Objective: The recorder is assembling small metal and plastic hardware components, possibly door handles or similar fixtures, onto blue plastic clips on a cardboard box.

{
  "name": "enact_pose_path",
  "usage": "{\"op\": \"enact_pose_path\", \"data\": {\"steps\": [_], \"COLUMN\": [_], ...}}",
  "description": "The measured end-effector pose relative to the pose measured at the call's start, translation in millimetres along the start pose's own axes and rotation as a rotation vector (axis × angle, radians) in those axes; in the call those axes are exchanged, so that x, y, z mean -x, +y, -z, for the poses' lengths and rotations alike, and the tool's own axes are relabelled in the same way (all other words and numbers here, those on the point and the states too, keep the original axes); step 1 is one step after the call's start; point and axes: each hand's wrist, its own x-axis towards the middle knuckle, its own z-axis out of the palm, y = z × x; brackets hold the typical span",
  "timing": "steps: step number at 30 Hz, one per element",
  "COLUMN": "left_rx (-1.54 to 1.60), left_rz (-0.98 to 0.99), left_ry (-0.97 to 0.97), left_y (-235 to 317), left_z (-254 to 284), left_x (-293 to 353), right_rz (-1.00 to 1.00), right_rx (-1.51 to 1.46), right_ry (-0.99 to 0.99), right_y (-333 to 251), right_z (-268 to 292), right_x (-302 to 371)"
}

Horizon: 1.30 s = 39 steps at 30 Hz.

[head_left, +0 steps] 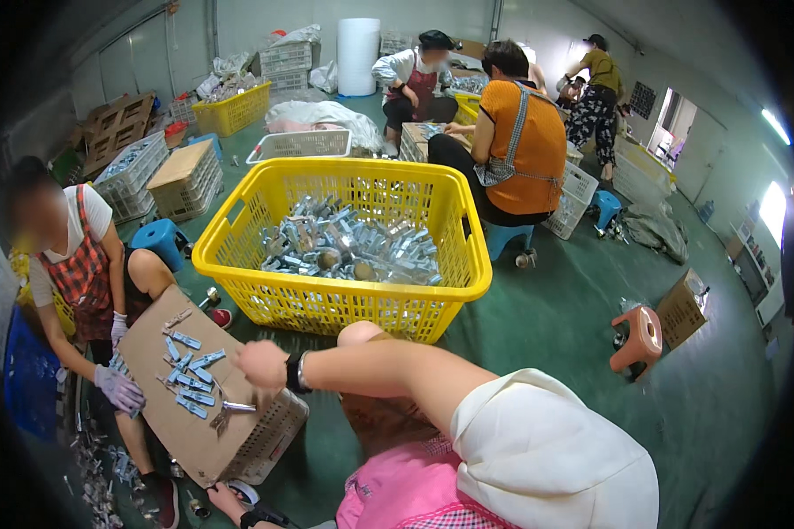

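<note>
My right hand [260,363], fingers curled and slightly blurred, hovers over the right side of a brown cardboard sheet [163,423]. Whatever it pinches is too small to make out. On the sheet lie several light-blue, clip-like pieces [193,397] and a shiny metal part with a shaft [238,406]. At the sheet's near corner is my left hand [229,502], its fingers bent beside a pale ring-shaped thing [243,491]; its grip is partly hidden. The sheet rests on a white slatted crate [278,432].
Ahead stands a yellow basket [353,286] heaped with similar blue pieces. A co-worker's gloved hand [119,391] touches the sheet's left edge. Loose metal parts [97,472] litter the floor at left. Stools, including an orange one [637,342], crates and other seated people surround the area.
</note>
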Motion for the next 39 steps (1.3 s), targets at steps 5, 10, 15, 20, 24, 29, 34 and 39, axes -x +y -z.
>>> {"op": "enact_pose_path", "data": {"steps": [5, 10, 15, 20, 24, 29, 34, 39], "left_rx": [0.008, -0.018, 0.015, 0.046, 0.119, 0.151, 0.141, 0.098], "left_rz": [-0.012, -0.036, 0.001, -0.036, -0.026, -0.068, -0.063, -0.044], "left_ry": [0.067, 0.030, -0.021, -0.107, -0.039, -0.046, -0.035, -0.029], "left_y": [-27.1, -22.3, -2.0, 7.0, 0.4, -8.9, -12.2, -11.0], "left_z": [32.9, -1.2, -3.1, 6.3, 9.7, 8.2, 12.9, 12.1], "left_x": [-24.3, -35.2, -1.1, 10.6, 8.6, -0.4, -0.6, 2.3], "right_rz": [-0.008, -0.166, -0.553, -0.660, -0.770, -0.777, -0.777, -0.748], "right_rx": [0.032, 0.231, 0.493, 0.495, 0.340, 0.091, 0.093, 0.278], "right_ry": [0.116, 0.210, 0.109, 0.089, -0.135, -0.344, -0.310, -0.160], "right_y": [22.5, 115.1, 180.7, 201.0, 197.9, 227.0, 219.0, 206.9], "right_z": [65.3, 116.0, 93.8, 89.5, 108.7, 110.6, 111.7, 112.6], "right_x": [-10.4, 67.1, 172.3, 198.2, 173.5, 165.5, 162.9, 165.5]}}
